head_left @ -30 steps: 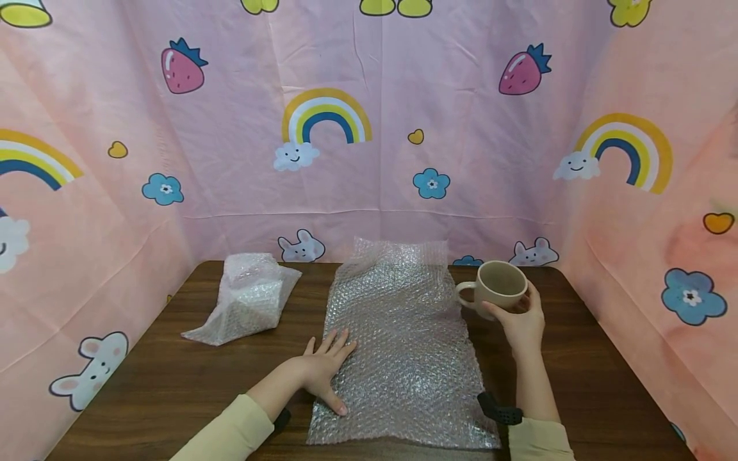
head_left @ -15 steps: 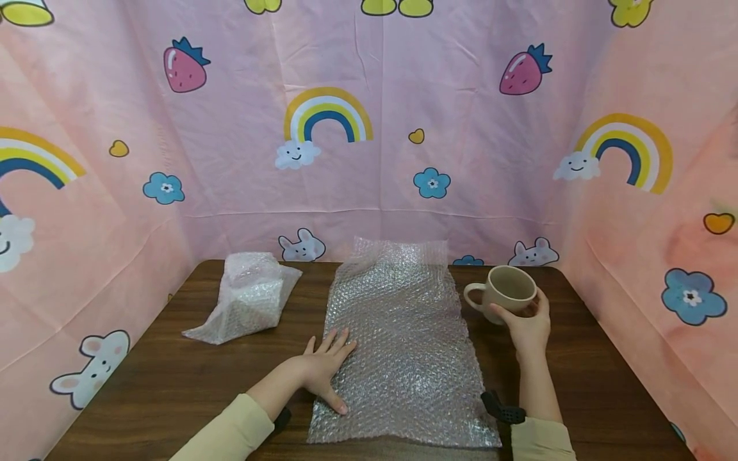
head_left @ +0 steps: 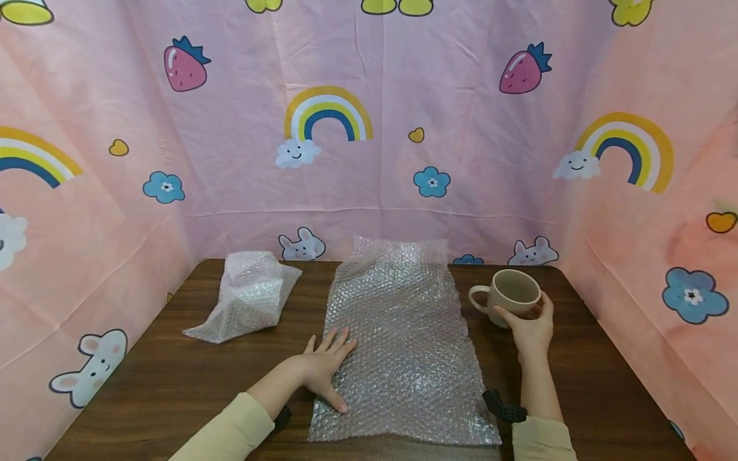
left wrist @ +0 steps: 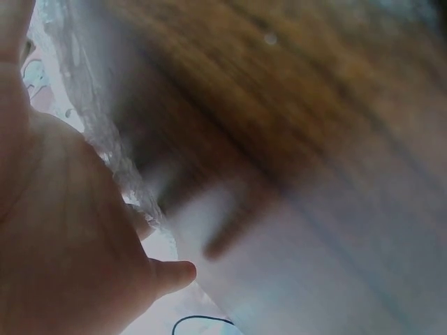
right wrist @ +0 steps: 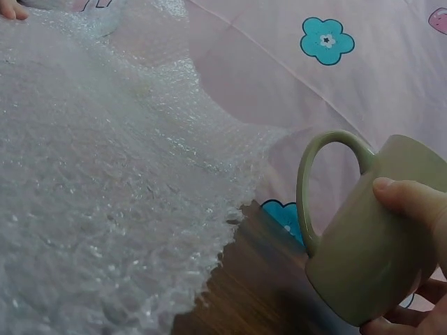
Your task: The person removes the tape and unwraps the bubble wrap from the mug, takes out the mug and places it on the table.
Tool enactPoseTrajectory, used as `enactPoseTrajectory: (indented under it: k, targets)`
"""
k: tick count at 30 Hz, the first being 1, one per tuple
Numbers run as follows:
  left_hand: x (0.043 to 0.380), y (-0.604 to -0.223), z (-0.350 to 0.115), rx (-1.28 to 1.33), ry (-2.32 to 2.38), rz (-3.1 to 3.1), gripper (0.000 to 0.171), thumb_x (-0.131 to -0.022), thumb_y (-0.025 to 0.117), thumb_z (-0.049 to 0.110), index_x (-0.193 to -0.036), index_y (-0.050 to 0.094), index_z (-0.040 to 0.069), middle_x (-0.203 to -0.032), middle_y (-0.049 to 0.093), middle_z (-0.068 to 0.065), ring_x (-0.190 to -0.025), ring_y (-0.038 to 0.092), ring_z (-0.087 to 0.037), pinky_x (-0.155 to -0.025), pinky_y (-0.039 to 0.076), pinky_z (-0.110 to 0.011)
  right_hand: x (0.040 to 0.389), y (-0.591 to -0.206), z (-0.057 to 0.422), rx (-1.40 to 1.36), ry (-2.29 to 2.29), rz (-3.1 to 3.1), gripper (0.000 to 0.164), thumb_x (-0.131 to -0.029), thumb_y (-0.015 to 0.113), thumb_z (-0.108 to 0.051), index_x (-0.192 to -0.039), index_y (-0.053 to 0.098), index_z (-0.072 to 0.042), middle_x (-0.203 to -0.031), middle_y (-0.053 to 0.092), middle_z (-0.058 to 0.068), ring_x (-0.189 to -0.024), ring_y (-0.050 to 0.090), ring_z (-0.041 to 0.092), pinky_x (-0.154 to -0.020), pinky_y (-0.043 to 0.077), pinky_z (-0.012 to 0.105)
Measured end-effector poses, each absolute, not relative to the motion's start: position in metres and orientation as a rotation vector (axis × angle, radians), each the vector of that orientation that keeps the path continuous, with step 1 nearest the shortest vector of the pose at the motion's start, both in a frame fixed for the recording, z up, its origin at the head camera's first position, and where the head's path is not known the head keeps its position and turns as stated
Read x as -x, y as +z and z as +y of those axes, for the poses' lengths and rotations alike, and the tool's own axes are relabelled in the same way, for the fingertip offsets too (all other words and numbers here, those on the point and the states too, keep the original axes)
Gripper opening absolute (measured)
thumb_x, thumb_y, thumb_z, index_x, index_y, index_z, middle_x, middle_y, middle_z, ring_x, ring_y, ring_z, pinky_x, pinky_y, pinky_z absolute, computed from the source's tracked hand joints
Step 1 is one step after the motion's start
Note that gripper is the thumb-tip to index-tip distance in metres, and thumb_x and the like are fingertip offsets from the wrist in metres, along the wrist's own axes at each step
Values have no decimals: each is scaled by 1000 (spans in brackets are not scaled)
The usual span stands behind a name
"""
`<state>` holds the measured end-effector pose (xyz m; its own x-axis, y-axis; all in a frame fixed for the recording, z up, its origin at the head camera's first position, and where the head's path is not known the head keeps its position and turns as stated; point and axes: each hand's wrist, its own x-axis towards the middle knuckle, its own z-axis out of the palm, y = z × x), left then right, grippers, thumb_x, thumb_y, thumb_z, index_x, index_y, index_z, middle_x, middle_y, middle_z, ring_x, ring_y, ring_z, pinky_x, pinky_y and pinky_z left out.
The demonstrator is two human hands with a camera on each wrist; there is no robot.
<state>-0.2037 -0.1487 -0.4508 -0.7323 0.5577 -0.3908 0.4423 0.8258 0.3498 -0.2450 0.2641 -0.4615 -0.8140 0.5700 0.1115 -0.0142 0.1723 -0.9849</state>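
Bubble wrap point(head_left: 403, 358) lies spread between my two hands, its length running away from me over the wooden table point(head_left: 173, 390). My left hand point(head_left: 325, 370) is on its left border, on the nearer half; my right hand point(head_left: 532, 330) is off past its right border, farther up, with the mug point(head_left: 512, 291). The wrap is clear and bumpy all over, shiny where light catches it, with a slightly wavy near edge and a rumpled surface. The mug is plain beige and smooth, its mouth facing up and its handle point(right wrist: 304, 188) pointing toward the wrap without touching it.

Nearest to me, pale yellow sleeves come in on both sides of the wrap's near end, and a black band point(head_left: 507, 410) sits on my right wrist, by the wrap's right corner. My left hand is spread wide, fingers straight and thumb apart, pressing on the wrap. My right hand grips the mug, thumb on the near side and fingers round the right. I cannot tell whether its base touches the table.

Left of the wrap's farther half, well apart from it, sits a bundle point(head_left: 250, 298) in similar clear bubbly plastic. Behind the wrap's far end hangs a pink cloth point(head_left: 230, 128) printed with rainbows, strawberries and rabbits.
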Motion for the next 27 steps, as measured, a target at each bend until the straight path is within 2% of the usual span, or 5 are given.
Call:
enactPoseTrajectory:
  k: [8,14,27]
  targets:
    - [204,-452,-149,-734,325,2517,125,-63,78,60,-154,10,8,-158,-9,-18,-141,-12,-39,-104,-5,-66,244,-468,267,524,1683,-2009,99,-72,86,-16,-150,24,-14,-142,35,18,-125,41,35,-100,38,49]
    - [204,-453,-149,-741,321,2519,125,-63,78,61,-154,10,8,-158,-8,-18,-141,-11,-39,-104,-5,-66,243,-471,266,519,1689,-1998,98,-72,85,-12,-149,24,-11,-140,36,19,-125,41,34,-100,38,48]
    - [206,-452,-151,-760,332,2517,126,-63,78,61,-154,10,7,-158,-8,-18,-141,-11,-40,-104,-6,-66,247,-473,268,522,1710,-2014,101,-74,85,-14,-150,19,-12,-140,34,21,-124,39,35,-100,36,49]
